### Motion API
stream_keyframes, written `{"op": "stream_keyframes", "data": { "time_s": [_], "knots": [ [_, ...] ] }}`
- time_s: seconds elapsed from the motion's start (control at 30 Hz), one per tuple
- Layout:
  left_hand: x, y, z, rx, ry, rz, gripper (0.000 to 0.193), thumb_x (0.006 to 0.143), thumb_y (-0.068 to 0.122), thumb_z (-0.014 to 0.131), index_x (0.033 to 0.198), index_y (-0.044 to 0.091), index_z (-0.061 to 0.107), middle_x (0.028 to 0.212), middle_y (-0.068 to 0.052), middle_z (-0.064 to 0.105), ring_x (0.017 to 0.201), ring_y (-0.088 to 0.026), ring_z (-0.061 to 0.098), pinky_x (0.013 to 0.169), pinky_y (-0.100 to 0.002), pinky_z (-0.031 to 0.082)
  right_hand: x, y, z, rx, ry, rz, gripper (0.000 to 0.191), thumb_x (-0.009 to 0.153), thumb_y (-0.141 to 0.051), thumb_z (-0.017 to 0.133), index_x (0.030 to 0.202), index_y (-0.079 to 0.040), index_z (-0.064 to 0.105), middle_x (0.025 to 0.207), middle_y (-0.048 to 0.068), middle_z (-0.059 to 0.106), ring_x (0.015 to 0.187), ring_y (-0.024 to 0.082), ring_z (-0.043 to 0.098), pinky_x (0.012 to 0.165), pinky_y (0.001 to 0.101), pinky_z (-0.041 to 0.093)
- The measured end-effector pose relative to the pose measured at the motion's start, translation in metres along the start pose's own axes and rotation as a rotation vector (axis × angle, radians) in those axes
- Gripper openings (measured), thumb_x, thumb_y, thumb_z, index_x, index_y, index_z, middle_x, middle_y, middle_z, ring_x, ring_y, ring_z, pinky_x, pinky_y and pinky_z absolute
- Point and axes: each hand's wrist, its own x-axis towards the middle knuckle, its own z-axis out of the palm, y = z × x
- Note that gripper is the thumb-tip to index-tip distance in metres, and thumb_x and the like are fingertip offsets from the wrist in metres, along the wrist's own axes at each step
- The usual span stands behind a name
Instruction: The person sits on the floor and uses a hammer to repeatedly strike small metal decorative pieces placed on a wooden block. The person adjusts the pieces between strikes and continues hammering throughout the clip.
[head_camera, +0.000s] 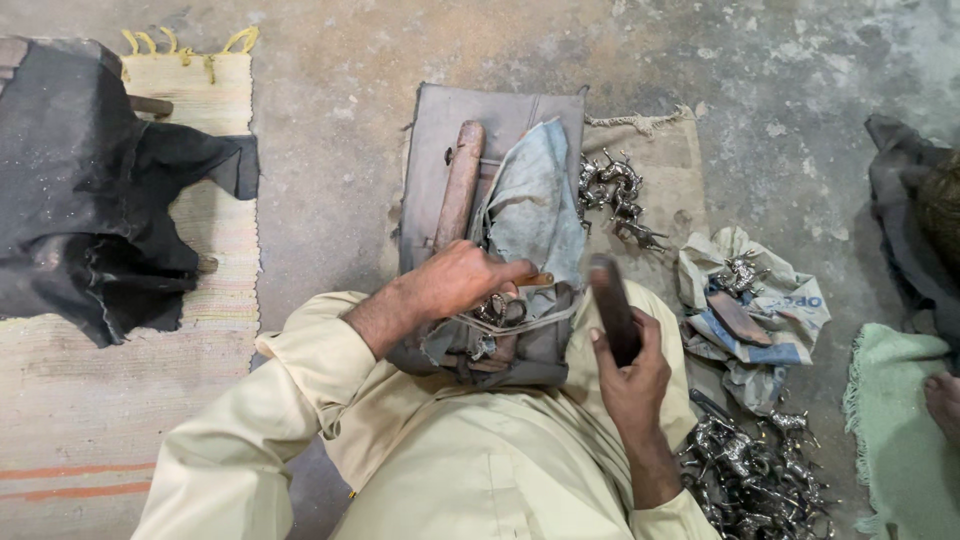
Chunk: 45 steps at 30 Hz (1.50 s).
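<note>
Near the middle of the floor, a person in a pale cream shirt sits over a grey padded work block (440, 130) draped with a blue-grey cloth (535, 210). Their left hand (460, 280) is clenched down on a small metal piece (495, 310) resting on the near end of the block, where cords cross it; the fingers cover most of the piece, so its shape cannot be told. Their right hand (632, 375) is closed around the near end of a dark flat file (612, 308), which is raised and angled away, just right of the block. A brown wooden handle (458, 185) lies lengthwise on the block, beyond the left hand. Small shiny metal figurines (615, 195) lie on the sacking at the far right of the block, more (755, 475) are heaped at the near right, and a crumpled printed bag (755, 300) sits between the two. On the left, a black cloth (90, 190) covers part of a woven mat (215, 240).
</note>
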Motion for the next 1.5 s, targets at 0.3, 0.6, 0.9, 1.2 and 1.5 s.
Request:
{"op": "stream_keyframes", "data": {
  "time_s": [0.3,0.6,0.9,1.2,1.5],
  "knots": [
    [0.004,-0.004,0.004,-0.012,0.020,0.012,0.035,0.094,0.022,0.066,0.128,0.017,0.058,0.072,-0.011,0.073,0.065,-0.034,0.073,0.061,-0.050,0.056,0.009,-0.006,-0.010,-0.294,0.079,-0.246,0.052,0.079,-0.002,0.076,0.129,-0.006,0.061,0.103,0.020,0.072,0.090,0.039,0.072,0.080,0.0478,0.054],
    [0.004,-0.014,0.008,-0.013,0.057,0.066,0.036,0.093,0.022,0.070,0.127,0.016,0.059,0.067,-0.013,0.070,0.067,-0.036,0.072,0.060,-0.050,0.054,0.009,-0.013,-0.016,-0.258,0.018,-0.135,0.048,0.083,-0.005,0.076,0.129,-0.006,0.061,0.100,0.020,0.073,0.090,0.038,0.073,0.081,0.0478,0.054],
    [0.002,-0.019,0.012,0.005,0.055,0.089,0.044,0.085,0.017,0.072,0.126,0.017,0.059,0.071,-0.010,0.073,0.066,-0.037,0.071,0.059,-0.051,0.053,0.015,-0.014,-0.017,-0.328,0.039,-0.248,0.048,0.081,-0.009,0.075,0.127,-0.007,0.062,0.100,0.018,0.073,0.085,0.038,0.071,0.075,0.0463,0.054],
    [0.005,-0.014,0.006,0.010,-0.077,-0.018,0.039,0.092,0.017,0.071,0.128,0.020,0.059,0.069,-0.011,0.071,0.064,-0.031,0.074,0.062,-0.044,0.059,0.016,-0.017,-0.018,-0.307,0.055,-0.071,0.044,0.083,-0.015,0.076,0.124,-0.007,0.059,0.090,0.018,0.069,0.079,0.037,0.070,0.073,0.0457,0.053],
    [0.002,-0.014,0.004,-0.045,0.038,0.138,0.049,0.082,0.007,0.068,0.128,0.018,0.056,0.087,-0.001,0.079,0.073,-0.030,0.075,0.064,-0.045,0.058,0.014,-0.019,-0.024,-0.385,0.019,-0.322,0.053,0.076,-0.003,0.076,0.127,-0.006,0.061,0.100,0.019,0.071,0.087,0.040,0.071,0.075,0.0475,0.054]
  ]
}}
